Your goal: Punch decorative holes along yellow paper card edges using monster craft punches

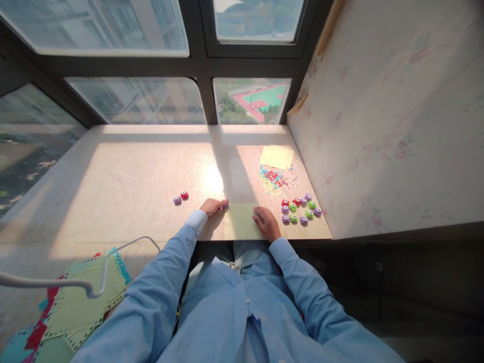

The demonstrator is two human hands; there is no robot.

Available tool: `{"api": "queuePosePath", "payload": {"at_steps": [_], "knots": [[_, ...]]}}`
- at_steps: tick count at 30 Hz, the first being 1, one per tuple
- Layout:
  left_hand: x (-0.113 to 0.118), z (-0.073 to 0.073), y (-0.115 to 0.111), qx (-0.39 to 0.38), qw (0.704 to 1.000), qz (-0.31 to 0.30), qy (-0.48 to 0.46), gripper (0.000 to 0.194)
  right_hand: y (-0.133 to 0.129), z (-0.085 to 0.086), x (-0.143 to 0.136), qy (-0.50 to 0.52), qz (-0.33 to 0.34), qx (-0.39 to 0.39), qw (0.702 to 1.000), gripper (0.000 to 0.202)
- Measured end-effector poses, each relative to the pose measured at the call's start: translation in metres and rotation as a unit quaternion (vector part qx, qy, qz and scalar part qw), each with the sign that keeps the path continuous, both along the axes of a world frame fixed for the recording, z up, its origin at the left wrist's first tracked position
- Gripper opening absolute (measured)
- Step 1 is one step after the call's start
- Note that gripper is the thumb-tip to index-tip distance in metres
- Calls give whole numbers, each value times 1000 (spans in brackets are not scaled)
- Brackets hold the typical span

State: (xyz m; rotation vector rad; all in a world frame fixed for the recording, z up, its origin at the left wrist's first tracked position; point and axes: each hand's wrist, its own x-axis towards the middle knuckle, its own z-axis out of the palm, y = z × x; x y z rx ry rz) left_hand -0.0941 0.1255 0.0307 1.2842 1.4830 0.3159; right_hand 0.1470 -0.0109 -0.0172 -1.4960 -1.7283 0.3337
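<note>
A pale yellow-green sheet of paper (242, 222) lies at the table's front edge, between my two hands. My left hand (214, 206) is closed around a small purple craft punch (225, 205) at the sheet's upper left corner; the fingers cover most of it. On the right edge of the paper, my right hand (266, 223) rests with bent fingers gripping the sheet near its upper right corner. Left of my left hand stand a purple punch (177, 200) and a red punch (184, 195), each with a white eye-like button.
Several red, purple and green punches (301, 209) stand to the right. Beyond them are scattered coloured paper bits (275, 180) and a yellow sheet (277, 157). A stack of edge-punched coloured sheets (83, 297) lies lower left, under a grey bent rod (75, 283). Windows and a papered wall border the table.
</note>
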Motion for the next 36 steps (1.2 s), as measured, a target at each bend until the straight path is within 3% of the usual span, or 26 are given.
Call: {"api": "queuePosePath", "payload": {"at_steps": [9,17,26,32,36], "knots": [[8,5,18,36,980,-104,165,45,-1,-2,2,6,2,14,1000,33],[23,3,27,46,966,-109,229,34,0,-4,2,16,5,6,1000,33],[13,4,23,26,980,-83,180,35,2,-9,4,-24,41,6,999,37],[5,6,16,12,993,-68,100,42,4,-10,5,-36,41,14,998,36],[-1,1,3,42,998,-41,18,43,4,-10,6,-38,39,12,998,33]]}}
